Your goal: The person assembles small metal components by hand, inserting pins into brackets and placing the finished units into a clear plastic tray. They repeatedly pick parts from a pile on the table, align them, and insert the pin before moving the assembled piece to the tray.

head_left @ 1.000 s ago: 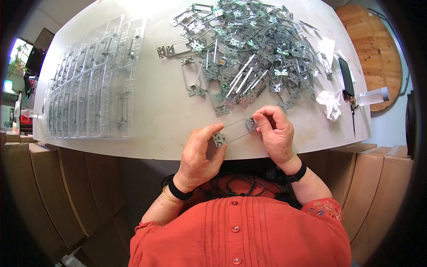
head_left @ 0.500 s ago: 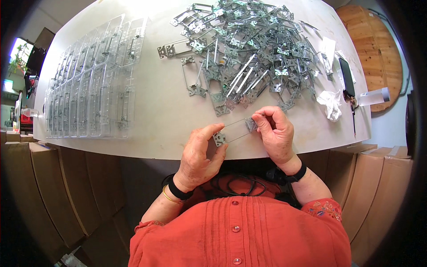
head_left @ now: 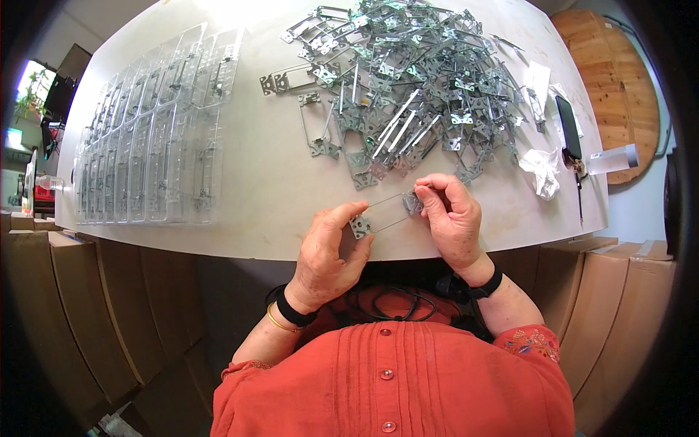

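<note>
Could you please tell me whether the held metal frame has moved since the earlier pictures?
No, the metal frame shows no clear shift either way against the metal pile.

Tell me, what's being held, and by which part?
A thin metal frame: the left hand pinches its left end, the right hand its right end.

the left forearm [head_left: 261,336] and right forearm [head_left: 515,309] angle inward; the left hand [head_left: 320,251] reaches up and rightward, thumb and forefinger curved with a gap between them, while the right hand [head_left: 456,224] tilts up and leftward, thumb and forefinger pinching.
</note>
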The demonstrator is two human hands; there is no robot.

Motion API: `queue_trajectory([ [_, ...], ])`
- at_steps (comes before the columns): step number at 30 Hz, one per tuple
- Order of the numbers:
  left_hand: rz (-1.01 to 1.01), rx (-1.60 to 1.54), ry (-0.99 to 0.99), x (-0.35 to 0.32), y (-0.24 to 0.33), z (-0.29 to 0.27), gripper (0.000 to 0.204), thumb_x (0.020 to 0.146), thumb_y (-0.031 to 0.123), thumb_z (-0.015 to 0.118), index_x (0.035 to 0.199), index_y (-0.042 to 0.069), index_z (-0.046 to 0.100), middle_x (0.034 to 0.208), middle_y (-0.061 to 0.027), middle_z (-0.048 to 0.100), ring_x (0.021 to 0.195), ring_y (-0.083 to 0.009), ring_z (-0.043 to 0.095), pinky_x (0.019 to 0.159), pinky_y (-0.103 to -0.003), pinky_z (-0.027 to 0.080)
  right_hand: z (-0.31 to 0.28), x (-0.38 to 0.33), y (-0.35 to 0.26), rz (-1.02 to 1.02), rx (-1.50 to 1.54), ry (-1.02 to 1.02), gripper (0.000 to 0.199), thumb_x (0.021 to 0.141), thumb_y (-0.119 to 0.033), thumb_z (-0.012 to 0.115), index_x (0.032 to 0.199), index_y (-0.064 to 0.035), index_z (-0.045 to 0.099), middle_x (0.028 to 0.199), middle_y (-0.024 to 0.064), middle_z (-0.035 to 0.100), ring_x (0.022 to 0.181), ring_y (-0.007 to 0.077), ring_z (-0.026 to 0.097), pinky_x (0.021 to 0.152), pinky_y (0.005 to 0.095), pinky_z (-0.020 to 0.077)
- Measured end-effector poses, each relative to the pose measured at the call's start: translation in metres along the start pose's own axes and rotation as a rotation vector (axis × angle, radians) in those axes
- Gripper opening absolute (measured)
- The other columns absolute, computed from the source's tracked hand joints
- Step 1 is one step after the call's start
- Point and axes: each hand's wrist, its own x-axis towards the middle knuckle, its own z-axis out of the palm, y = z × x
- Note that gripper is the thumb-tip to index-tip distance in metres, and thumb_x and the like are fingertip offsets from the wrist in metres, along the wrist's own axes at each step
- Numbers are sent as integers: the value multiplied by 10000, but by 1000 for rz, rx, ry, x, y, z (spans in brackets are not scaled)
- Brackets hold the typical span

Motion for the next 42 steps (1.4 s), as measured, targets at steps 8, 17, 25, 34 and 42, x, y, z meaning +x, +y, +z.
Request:
queue_trajectory([
  [8, -3, -1, -4, 0, 0, 0, 569, 821, -89, 799, 1344, -22, 586, 1276, -154, 704, 1116, -273, 716, 973, -357, 579, 1, 1, -3, -11, -19, -2, 76, 993, -41, 749, 1043, -40, 693, 883, 20, 676, 682, 70, 605, 618, 244, 495],
  [17, -19, -11, -8, -2, -2, 1, 562, 843, -79, 793, 1358, -22, 574, 1294, -150, 698, 1135, -258, 712, 987, -353, 572, -1, -3, 0, 9, 126, 33, 96, 1034, -84, 719, 1092, -42, 654, 900, -7, 667, 684, 58, 570, 618, 231, 481],
  [25, -41, -18, 14, -3, -1, 2, 559, 854, -68, 792, 1365, -22, 569, 1290, -140, 704, 1146, -244, 706, 1008, -351, 559, -14, -13, 0, -83, -44, -21, 88, 1031, -74, 717, 1080, -30, 658, 932, 37, 670, 746, 96, 607, 675, 250, 506],
  [34, -17, -4, 23, -1, 0, 1, 554, 849, -66, 792, 1353, -21, 566, 1293, -149, 705, 1139, -259, 712, 994, -358, 568, -14, -14, 0, -54, -47, -26, 95, 1009, -56, 738, 1062, -25, 666, 945, 59, 680, 776, 120, 631, 700, 263, 519],
  [42, -22, 5, 12, -1, 0, 1, 556, 849, -66, 792, 1354, -19, 564, 1290, -154, 707, 1147, -264, 715, 993, -359, 570, -14, -13, 0, -96, -82, -51, 97, 998, -50, 749, 1046, -34, 666, 928, 60, 675, 756, 125, 627, 684, 270, 520],
])
